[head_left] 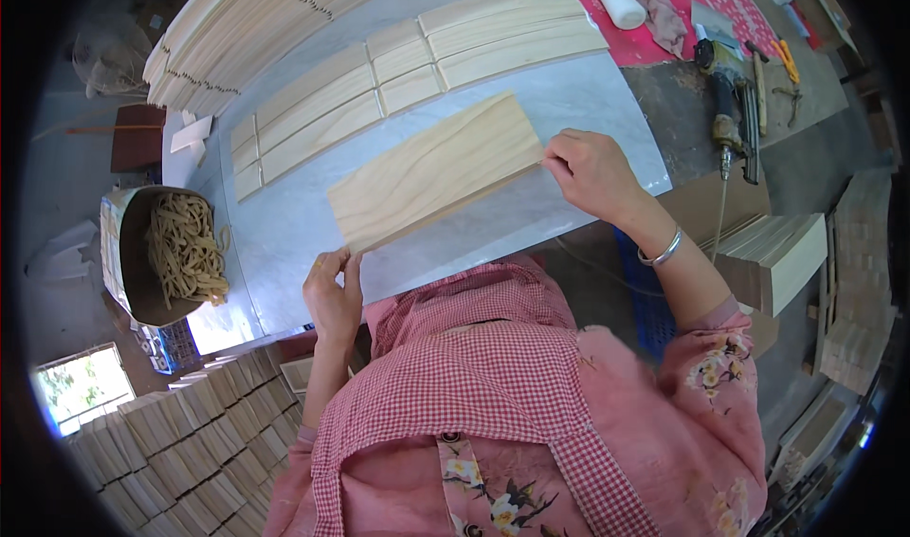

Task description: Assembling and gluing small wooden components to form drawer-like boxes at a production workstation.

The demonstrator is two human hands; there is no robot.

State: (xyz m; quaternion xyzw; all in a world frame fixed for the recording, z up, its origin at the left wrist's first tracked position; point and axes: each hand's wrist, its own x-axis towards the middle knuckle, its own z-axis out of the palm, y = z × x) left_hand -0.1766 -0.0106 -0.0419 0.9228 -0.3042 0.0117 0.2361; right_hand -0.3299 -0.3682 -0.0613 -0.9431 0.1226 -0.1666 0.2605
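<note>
Centrally placed board (431, 177): pale, plain wood, over the marbled bench (531, 217), slanting so its right end is farther from the body; I cannot tell whether it lies flat or is slightly raised.
Left grip: the left hand (334, 295) pinches the near left corner, thumb and fingers drawn together there.
Right grip: the right hand (590, 172) pinches the right end near its lower corner, fingers curled in.
Why held so: opposite ends probably give steady control of the angle — and leave the broad face uncovered.
Panels (318, 120): two rows just beyond the board, crossed by narrow lines, bands or gaps; likely set there for easy reach.
Stack (242, 35): ridged wooden pieces at the far left, perhaps kept back to free the middle.
Loops (185, 253): a tan heap in an open box (116, 253) at the bench's left.
Nail gun (725, 101): on the darker right-hand surface, well apart from the right hand.
Edges and room: marbled surface shows along the board's near side; the apron (455, 366) limits movement toward the body — sideways right looks freer.
</note>
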